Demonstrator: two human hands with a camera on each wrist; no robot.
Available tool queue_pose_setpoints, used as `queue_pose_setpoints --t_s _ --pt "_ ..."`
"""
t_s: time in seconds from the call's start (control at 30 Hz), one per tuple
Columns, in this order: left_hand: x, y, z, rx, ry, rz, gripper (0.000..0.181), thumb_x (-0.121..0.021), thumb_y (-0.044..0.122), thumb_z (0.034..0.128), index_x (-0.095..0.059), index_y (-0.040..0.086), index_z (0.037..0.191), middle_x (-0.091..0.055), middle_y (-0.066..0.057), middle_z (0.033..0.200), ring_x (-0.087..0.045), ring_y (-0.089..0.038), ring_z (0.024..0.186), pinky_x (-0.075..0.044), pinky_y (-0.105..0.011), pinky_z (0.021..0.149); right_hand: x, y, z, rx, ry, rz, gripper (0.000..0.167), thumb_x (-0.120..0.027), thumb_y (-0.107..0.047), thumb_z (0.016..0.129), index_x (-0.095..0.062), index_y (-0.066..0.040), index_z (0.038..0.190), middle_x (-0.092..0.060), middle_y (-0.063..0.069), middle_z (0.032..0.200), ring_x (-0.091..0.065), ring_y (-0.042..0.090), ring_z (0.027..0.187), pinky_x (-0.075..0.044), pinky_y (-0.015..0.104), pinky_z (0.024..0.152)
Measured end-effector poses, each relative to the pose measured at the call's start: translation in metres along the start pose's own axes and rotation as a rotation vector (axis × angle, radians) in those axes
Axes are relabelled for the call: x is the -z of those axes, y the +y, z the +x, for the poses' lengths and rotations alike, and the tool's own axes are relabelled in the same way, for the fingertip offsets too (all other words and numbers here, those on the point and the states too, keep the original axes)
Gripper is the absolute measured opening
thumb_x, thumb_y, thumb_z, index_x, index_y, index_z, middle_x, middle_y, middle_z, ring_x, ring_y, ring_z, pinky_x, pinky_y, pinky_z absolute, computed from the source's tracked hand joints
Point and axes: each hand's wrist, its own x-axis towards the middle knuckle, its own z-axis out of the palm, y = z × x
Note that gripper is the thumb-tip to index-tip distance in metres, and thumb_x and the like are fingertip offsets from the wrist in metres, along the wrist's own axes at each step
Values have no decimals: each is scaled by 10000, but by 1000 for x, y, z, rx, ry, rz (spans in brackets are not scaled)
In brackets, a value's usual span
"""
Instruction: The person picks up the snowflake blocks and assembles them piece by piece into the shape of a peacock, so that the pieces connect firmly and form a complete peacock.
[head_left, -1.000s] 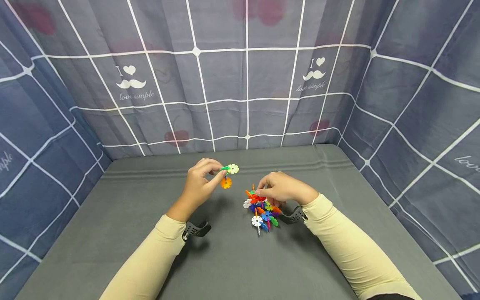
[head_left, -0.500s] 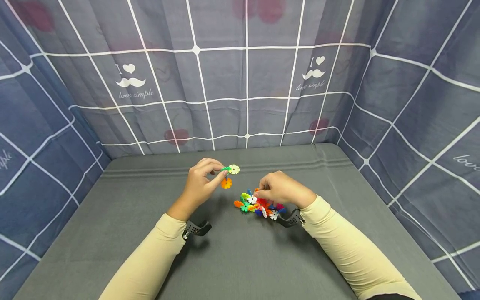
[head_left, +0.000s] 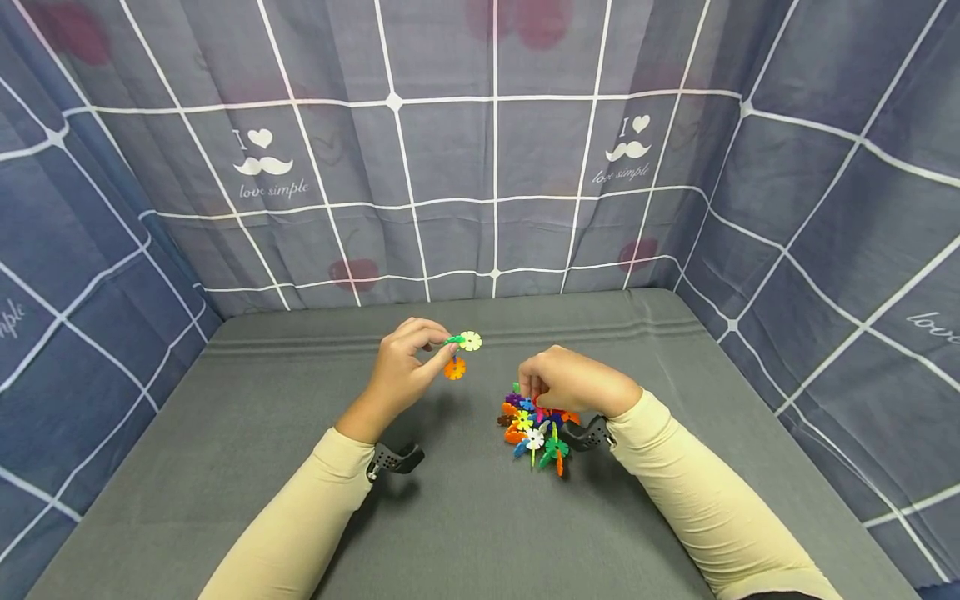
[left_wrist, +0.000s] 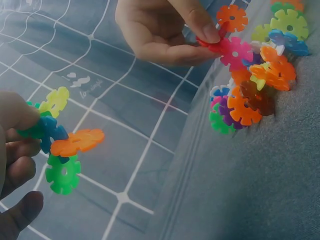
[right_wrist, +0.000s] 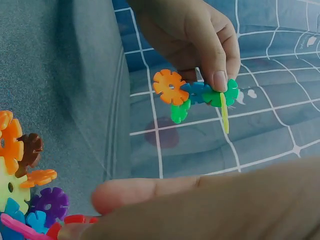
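My left hand point(head_left: 401, 367) pinches a small chain of joined plastic snowflake discs, held above the table. It has green, blue, orange point(left_wrist: 77, 142) and pale yellow point(head_left: 470, 341) discs, plus a second green disc point(left_wrist: 63, 173) hanging at one end. My right hand point(head_left: 573, 379) holds a larger cluster of interlocked snowflake discs point(head_left: 534, 437) in many colours, to the right of the chain. In the left wrist view its thumb and finger pinch a red disc point(left_wrist: 212, 46) beside a pink one point(left_wrist: 236, 54). The two assemblies are apart. The right hand hides part of the cluster.
A grey cloth covers the table point(head_left: 465, 517). Checked curtains point(head_left: 442, 167) stand behind it and on both sides. A dark strap device point(head_left: 397, 457) sits on the left wrist, another point(head_left: 587, 433) on the right.
The larger cluster has been turned over in my right hand, so different discs face the head camera. My left hand and its chain have stayed almost still.
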Motion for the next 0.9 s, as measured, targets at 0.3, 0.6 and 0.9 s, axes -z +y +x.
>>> queue_pose_setpoints --t_s 0.3,0.6,0.9 --pt "-2 2 1 -46 22 5 93 -838 0 877 -778 69 862 -725 7 926 -617 -241 793 -501 -359 678 -23 -15 7 151 92 -371 279 -712 119 702 -609 -132 640 -515 -68 697 -461 143 674 -471 336 722" --pt "-2 2 1 -45 24 7 91 -833 7 878 -774 70 851 -722 -1 915 -605 -231 786 -496 -363 669 -48 -37 10 -3 179 -846 373 -846 -97 767 -586 -258 553 -537 -86 609 -451 186 717 -333 306 665" --pt "-3 0 -2 -37 -9 12 93 -846 7 876 -776 67 868 -727 0 943 -619 -263 790 -519 -421 662 -43 -22 7 55 178 -886 354 -887 -89 748 -599 -225 593 -517 -70 615 -456 177 670 -357 281 633"
